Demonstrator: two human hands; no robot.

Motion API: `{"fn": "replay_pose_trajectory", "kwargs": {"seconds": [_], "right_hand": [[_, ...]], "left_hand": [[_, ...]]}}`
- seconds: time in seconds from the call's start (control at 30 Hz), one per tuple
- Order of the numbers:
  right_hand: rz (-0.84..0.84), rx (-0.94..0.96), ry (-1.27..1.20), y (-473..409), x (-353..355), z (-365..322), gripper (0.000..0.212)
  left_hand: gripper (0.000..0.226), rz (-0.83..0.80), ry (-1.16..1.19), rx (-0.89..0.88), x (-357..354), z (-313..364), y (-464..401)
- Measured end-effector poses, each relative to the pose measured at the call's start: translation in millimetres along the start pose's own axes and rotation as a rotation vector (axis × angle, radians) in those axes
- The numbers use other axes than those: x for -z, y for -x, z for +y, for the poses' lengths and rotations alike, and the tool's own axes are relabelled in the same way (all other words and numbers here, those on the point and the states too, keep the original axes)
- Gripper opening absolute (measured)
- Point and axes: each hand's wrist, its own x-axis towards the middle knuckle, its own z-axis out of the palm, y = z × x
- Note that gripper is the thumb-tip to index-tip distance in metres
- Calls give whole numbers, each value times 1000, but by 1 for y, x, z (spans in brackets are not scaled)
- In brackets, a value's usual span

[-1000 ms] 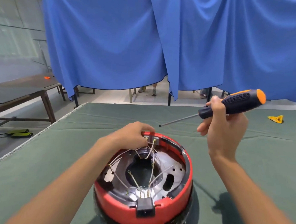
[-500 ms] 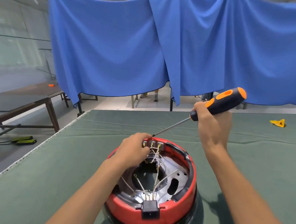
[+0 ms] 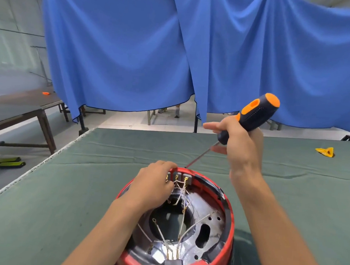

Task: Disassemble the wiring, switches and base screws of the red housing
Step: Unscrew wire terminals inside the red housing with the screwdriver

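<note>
Red housing braced by left hand; right hand grips screwdriver. Tip could slip off rim, gouging wires.

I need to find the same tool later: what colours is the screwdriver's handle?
The screwdriver handle is black with orange patches and an orange end cap, seen in the head view.

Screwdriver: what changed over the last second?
The right hand swung the screwdriver from level above the table down, so its tip now meets the far rim of the red housing by the switches. The left hand kept gripping that rim.
</note>
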Motion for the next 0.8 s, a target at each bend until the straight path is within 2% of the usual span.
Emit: {"fn": "replay_pose_trajectory", "kwargs": {"seconds": [0.13, 0.3, 0.43, 0.63, 0.8], "right_hand": [[-60, -36, -133, 2, 4, 4, 40], [54, 176, -189, 6, 7, 2, 43], [97, 246, -306, 9, 0, -6, 40], [114, 253, -410, 19, -16, -12, 33], [105, 224, -394, 29, -30, -5, 28]], "left_hand": [[55, -29, -62, -49, -2, -2, 1], [57, -73, -152, -48, -5, -4, -1], [59, -83, -181, -7, -3, -2, 2], [59, -113, -176, 59, 3, 1, 5], [62, -138, -236, 98, 1, 2, 10]]}}
